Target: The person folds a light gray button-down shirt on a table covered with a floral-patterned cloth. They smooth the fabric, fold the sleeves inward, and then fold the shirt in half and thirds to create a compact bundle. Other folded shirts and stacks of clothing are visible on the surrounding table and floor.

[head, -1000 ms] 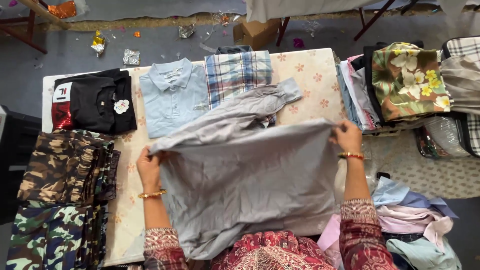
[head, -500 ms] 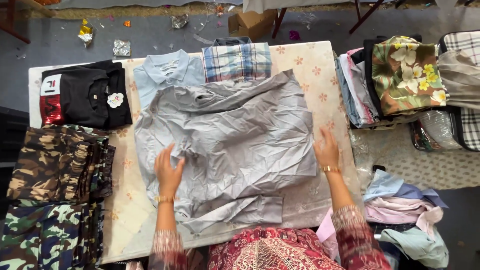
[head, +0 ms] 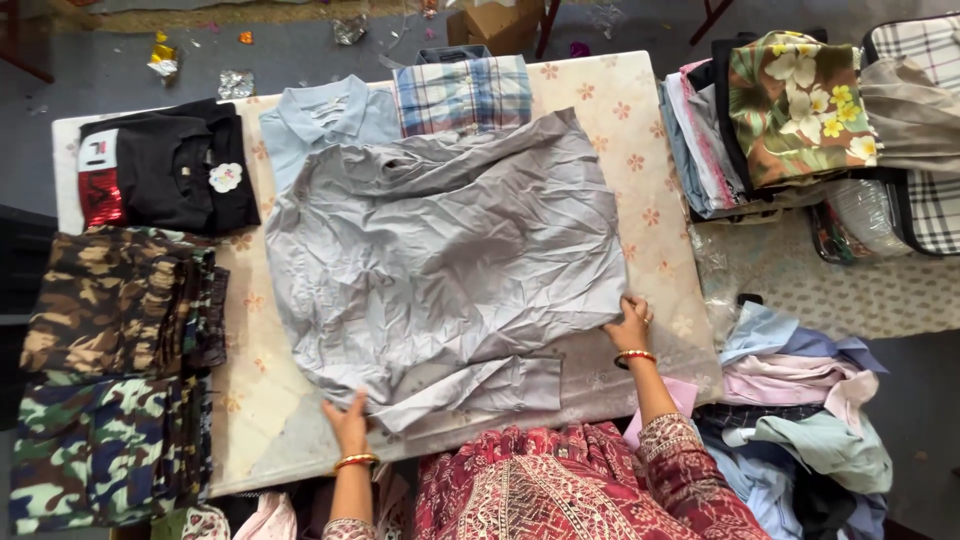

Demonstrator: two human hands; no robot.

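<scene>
A wrinkled grey shirt [head: 450, 260] lies spread flat on the table [head: 640, 180], which has a cream floral cover. My left hand [head: 347, 422] rests with fingers flat on the shirt's lower left edge, near a folded-in sleeve. At the lower right corner of the shirt, my right hand [head: 630, 325] pinches the fabric edge. Both wrists wear orange bangles.
Folded light blue shirt [head: 325, 115], plaid shirt [head: 462, 92] and black shirt [head: 165, 165] lie at the back. Camouflage stacks [head: 110, 380] fill the left. A floral-topped pile [head: 790, 110] sits right; loose clothes [head: 800, 420] heap at lower right.
The grey shirt went from being held up to lying spread flat on the table. Both hands slid down to its near edge and corners.
</scene>
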